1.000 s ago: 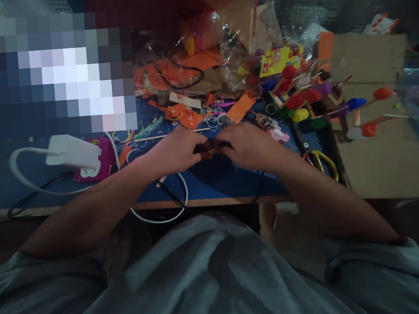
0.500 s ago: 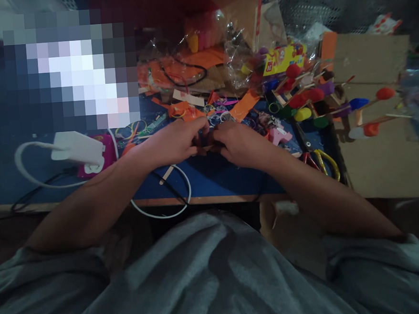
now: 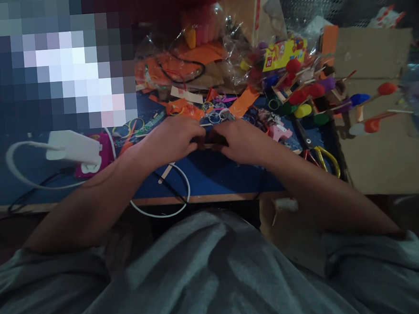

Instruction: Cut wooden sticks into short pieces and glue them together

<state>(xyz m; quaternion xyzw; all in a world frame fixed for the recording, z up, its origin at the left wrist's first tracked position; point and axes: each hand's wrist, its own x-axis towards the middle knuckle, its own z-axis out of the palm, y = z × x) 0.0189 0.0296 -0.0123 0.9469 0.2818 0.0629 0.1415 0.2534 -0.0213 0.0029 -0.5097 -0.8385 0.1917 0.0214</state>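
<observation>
My left hand (image 3: 174, 139) and my right hand (image 3: 242, 140) meet over the middle of the blue table top (image 3: 210, 173). Both have their fingers curled shut around a small dark piece (image 3: 211, 138) held between them; the dim light hides what it is. Loose rubber bands (image 3: 214, 117) and orange paper scraps (image 3: 243, 103) lie just beyond my fingertips. A flat wooden stick (image 3: 166, 172) lies on the table under my left wrist.
A white charger (image 3: 73, 148) with its white cable (image 3: 170, 210) sits at the left. Yellow-handled scissors (image 3: 319, 156) lie to the right of my right forearm. Stick-and-ball models (image 3: 320, 96), plastic bags (image 3: 244, 44) and a cardboard sheet (image 3: 375, 126) crowd the back and right.
Both hands have stayed together on the small piece and shifted slightly away from me. Little else differs.
</observation>
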